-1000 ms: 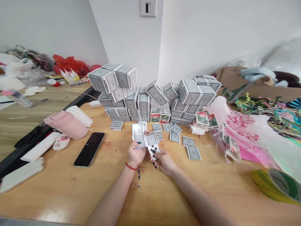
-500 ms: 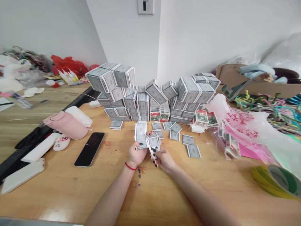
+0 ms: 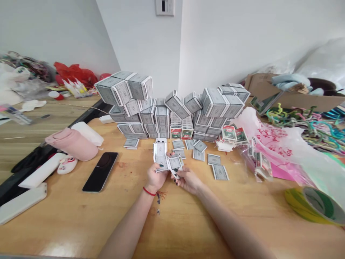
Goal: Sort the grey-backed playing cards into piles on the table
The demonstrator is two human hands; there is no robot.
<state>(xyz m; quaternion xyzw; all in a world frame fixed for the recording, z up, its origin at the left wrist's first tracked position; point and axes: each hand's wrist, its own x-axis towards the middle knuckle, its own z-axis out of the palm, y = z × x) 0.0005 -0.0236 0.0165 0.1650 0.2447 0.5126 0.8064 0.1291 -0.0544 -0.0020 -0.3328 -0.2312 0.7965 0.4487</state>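
Playing cards [image 3: 161, 157] stand as a grey-backed fan just above the table [image 3: 188, 223], in front of the stacked card boxes [image 3: 161, 115]. The thumb and fingers of the left hand [image 3: 155, 177] are closed on the fan's lower edge. The fingertips of the right hand [image 3: 188, 180] are pinched together on a face-up card [image 3: 175, 174] at the fan's lower right corner, the two hands all but touching.

Compared with a second ago, we note that this card's black pips, then fully exposed below the fan, are now mostly covered by the backs above them. Only a small white sliver shows. We judge that the card is being drawn in under the fan, so the work in hand is one of gathering, not dealing out. The fan itself sits slightly higher and closer to the boxes than before, and the right wrist has turned inward.

Outward from the hands, nothing else has shifted. Loose cards [image 3: 219, 172] lie face down to the right, a phone [image 3: 100, 171] and a pink pouch [image 3: 71, 144] to the left, and a plastic bag [image 3: 272, 144] and a tape roll [image 3: 318, 207] lie further right. The small drift of the boxes across the picture comes from the head camera, not from the table.
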